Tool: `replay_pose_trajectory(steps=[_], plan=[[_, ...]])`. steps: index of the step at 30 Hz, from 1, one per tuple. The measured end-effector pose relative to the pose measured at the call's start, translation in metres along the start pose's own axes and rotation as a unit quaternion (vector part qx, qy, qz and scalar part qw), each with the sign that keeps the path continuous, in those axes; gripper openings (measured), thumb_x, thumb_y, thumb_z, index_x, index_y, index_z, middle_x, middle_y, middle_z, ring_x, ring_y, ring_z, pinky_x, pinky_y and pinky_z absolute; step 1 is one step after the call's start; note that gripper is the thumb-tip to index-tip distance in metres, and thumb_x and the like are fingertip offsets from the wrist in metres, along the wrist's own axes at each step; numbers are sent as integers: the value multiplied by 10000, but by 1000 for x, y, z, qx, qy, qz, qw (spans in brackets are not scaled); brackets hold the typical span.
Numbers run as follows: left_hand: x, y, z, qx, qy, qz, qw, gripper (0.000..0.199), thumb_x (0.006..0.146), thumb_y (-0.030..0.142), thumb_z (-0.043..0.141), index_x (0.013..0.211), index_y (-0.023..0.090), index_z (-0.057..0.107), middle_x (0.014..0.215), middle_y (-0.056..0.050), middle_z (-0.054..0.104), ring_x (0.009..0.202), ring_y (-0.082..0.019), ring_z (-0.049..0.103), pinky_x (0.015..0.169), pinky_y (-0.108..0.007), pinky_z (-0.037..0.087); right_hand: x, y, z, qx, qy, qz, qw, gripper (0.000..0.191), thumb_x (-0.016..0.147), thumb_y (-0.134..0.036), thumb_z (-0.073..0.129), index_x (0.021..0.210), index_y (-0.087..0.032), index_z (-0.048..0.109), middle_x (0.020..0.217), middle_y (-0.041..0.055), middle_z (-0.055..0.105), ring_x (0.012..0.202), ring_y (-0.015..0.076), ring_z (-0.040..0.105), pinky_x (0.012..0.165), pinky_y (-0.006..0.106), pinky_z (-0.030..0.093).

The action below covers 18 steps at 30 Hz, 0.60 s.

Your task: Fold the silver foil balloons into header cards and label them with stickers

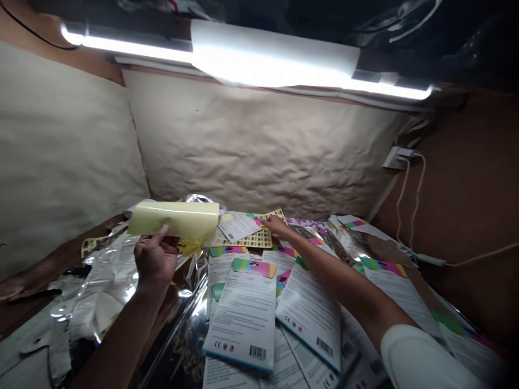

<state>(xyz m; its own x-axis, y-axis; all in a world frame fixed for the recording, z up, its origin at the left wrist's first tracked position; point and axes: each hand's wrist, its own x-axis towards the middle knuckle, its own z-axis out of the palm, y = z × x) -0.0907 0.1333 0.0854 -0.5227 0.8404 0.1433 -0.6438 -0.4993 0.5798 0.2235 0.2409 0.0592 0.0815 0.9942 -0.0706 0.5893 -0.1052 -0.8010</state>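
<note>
My left hand (157, 258) holds a glossy yellow sheet (175, 218), thumb in front of its lower edge and the sheet bent over. To the right, the closed fingers of my right hand (274, 224) grip the coloured end of a white printed packet (241, 228). That packet lies over a yellow sheet of small dark stickers (259, 239). Nearer to me, several white packets with rainbow-coloured tops overlap in a pile, among them one with a barcode (243, 313) and a tilted one (312, 316) under my right forearm.
Crumpled silver film (121, 265) covers the left side. More packets (399, 286) lie at the right. A lit tube lamp (138, 50) hangs above the papered back wall (259, 146). White cords (416, 210) run down from a socket (399, 157).
</note>
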Motion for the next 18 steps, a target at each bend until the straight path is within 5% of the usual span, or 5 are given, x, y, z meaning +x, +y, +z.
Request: replay_pose_trajectory(steps=[5, 9, 13, 18], plan=[[-3, -5, -2, 0, -4, -20, 1000, 234, 613, 66, 744, 819, 168, 697, 803, 3, 747, 764, -140, 700, 749, -250, 574, 23, -14, 23, 39, 5, 62, 997, 255, 949, -325, 616, 1138, -154, 617, 1128, 72, 637, 940, 193, 644, 805, 376, 563], [-3, -4, -5, -1, -4, -21, 1000, 211, 611, 80, 755, 790, 171, 692, 795, 10, 739, 763, -134, 692, 728, -235, 567, 25, -21, 2, 153, 24, 41, 987, 257, 960, -321, 602, 1143, -141, 608, 1082, 64, 646, 876, 174, 655, 745, 348, 576], [-4, -3, -4, 2, -6, -32, 999, 181, 628, 72, 739, 769, 169, 680, 800, 3, 732, 775, -135, 680, 763, -251, 563, -4, -14, -82, 266, 83, -26, 960, 125, 900, -245, 663, 975, -155, 619, 889, 9, 666, 701, 112, 628, 633, 233, 547], [-12, -3, 7, 20, 26, -62, 998, 203, 688, -9, 630, 809, 146, 682, 826, -7, 734, 796, -133, 665, 793, -272, 553, -111, 32, -213, 293, 99, -39, 950, 189, 695, -224, 801, 819, -193, 661, 694, -12, 647, 549, 99, 573, 492, 186, 476]])
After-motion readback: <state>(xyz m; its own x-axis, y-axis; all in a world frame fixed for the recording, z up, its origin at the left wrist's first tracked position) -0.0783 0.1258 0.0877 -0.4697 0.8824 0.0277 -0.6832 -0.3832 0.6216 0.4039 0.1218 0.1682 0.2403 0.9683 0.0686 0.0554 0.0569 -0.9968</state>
